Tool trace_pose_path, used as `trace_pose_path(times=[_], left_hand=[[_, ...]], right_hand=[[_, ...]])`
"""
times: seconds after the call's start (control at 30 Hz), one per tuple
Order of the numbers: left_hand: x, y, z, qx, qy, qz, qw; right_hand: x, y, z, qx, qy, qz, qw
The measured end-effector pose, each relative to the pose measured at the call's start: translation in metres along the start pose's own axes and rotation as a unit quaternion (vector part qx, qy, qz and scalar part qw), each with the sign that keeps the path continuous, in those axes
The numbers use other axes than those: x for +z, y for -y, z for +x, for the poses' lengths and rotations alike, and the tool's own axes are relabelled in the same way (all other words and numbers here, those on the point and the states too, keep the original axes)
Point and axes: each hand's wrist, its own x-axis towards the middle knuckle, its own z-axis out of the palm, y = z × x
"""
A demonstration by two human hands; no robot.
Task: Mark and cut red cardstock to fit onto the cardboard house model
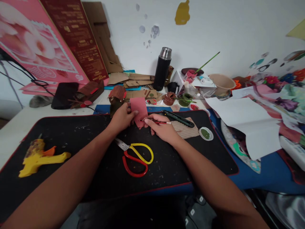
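Observation:
Between thumb and fingers, my left hand (pixel 122 117) pinches the left edge of a small pinkish-red card (pixel 139 108), holding it tilted up above the black mat (pixel 95 178). My right hand (pixel 160 127) is closed around a thin red-handled paintbrush (pixel 162 122); its tip meets the lower part of the card. Just below both hands lie scissors (pixel 137 156) with one yellow and one red handle loop. To the right of my right hand, a black utility knife (pixel 178 118) rests across a piece of corrugated cardboard (pixel 186 128). A small dish of green paint (pixel 206 134) sits beside it.
A yellow glue gun (pixel 39 159) lies at the mat's left. Behind the mat stand a black thermos (pixel 162 68), a jar of brown paint (pixel 169 98), a jar of green paint (pixel 185 99) and a dark phone (pixel 64 95). White paper sheets (pixel 247 121) cover the right side.

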Motion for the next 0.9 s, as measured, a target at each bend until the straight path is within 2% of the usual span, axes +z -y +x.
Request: trace_pose_path(times=[0.27,0.63,0.9], left_hand=[[0.000,-0.005,-0.002,-0.008,-0.005,-0.003,1.000],[0.000,-0.001,-0.001,0.001,0.000,-0.006,1.000],[0.001,-0.001,-0.001,0.000,-0.001,-0.041,0.999]], right_hand=[[0.000,0.000,0.001,-0.002,-0.003,0.003,1.000],[0.000,0.001,-0.001,0.006,-0.008,0.007,1.000],[-0.009,0.010,-0.002,-0.009,-0.078,0.029,0.996]])
